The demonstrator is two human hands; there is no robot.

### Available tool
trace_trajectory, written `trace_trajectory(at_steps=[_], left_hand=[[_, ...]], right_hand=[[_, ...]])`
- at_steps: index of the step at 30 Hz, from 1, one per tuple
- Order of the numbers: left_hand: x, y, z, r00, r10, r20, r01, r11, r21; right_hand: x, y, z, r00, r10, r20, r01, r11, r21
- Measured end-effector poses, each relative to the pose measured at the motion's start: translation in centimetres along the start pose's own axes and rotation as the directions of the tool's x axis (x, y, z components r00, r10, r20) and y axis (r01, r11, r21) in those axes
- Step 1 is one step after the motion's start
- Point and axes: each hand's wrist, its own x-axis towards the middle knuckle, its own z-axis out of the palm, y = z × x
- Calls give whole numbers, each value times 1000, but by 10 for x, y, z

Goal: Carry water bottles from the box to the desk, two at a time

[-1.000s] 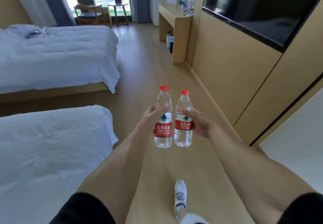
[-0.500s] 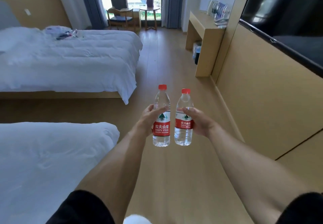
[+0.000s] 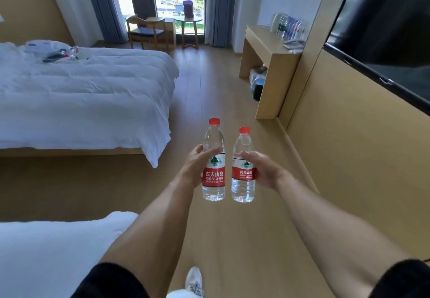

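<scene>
Two bottles are held upright side by side over the floor (image 3: 209, 93), left bottle (image 3: 214, 165) gripped by the left hand (image 3: 197, 167) and right bottle (image 3: 243, 170) by the right hand (image 3: 263, 172), with the desk (image 3: 267, 49) far right.

Both clear bottles, left (image 3: 213, 160) and right (image 3: 243, 167), have red caps and red-and-white labels with a green peak, over a tan wood floor (image 3: 209, 83) beside white beds (image 3: 88, 93).
</scene>
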Motion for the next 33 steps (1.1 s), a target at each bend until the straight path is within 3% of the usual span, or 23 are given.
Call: trace_trajectory(at_steps=[16, 25, 29, 33], left_hand=[[256, 132, -54, 997, 11, 72, -15, 998, 57], [416, 194, -65, 998, 44, 39, -48, 993, 106], [495, 233, -65, 999, 52, 4, -52, 991, 122], [571, 273, -63, 998, 60, -29, -57, 994, 89]], right_hand=[[246, -117, -5, 986, -30, -165, 28, 1000, -11], [410, -183, -36, 993, -93, -76, 96, 995, 39], [487, -227, -51, 995, -103, 14, 103, 995, 18], [560, -280, -66, 994, -109, 17, 109, 994, 18]])
